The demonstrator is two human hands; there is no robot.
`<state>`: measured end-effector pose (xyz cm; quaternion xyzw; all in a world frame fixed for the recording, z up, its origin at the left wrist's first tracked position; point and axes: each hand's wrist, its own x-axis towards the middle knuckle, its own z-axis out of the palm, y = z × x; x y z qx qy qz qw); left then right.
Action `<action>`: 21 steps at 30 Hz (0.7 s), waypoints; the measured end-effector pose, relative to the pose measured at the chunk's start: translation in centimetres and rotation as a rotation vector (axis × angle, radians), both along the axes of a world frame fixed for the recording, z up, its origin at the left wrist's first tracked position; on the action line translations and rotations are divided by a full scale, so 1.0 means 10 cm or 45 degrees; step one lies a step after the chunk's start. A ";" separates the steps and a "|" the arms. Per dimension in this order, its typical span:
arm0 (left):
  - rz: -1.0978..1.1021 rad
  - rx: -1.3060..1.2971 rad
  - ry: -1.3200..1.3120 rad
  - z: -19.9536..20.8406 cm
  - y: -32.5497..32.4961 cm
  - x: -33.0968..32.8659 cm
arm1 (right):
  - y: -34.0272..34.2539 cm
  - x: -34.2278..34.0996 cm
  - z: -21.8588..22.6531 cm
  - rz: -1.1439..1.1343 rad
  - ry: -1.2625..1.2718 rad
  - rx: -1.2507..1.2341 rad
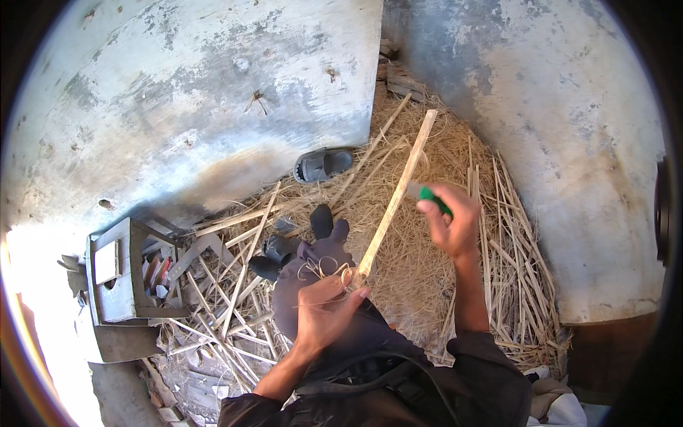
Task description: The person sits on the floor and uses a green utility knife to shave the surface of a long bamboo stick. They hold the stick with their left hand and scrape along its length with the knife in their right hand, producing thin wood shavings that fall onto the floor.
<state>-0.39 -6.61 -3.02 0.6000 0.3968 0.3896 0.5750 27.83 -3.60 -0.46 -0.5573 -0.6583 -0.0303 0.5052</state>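
Note:
My left hand (326, 309) is closed round the lower end of a long pale bamboo strip (396, 199), which slants up and away to the right. Thin curled shavings (320, 267) hang by the fingers of that hand. In my right hand (457, 220) is a knife (435, 201) with a green handle. Its short blade points left, close to the strip's middle; whether it touches the strip I cannot tell. My dark-clothed legs lie below and behind the left hand.
Shavings (416, 302) cover the floor ahead. Many split strips (523, 263) lie at the right, others (231, 299) at the left. A dark slipper (324, 165) rests by the pale wall (213, 85). A wooden box (117, 274) with small items stands at left.

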 end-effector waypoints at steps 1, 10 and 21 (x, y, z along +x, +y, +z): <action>-0.010 -0.024 -0.004 0.00 0.00 0.00 | 0.03 0.07 0.03 -0.060 0.023 0.004; -0.054 -0.183 -0.088 0.13 0.03 0.03 | 0.02 0.28 -0.09 -0.044 0.268 0.009; -0.061 -0.239 -0.087 0.06 0.04 0.00 | -0.25 -0.39 -0.10 0.365 -0.092 -0.185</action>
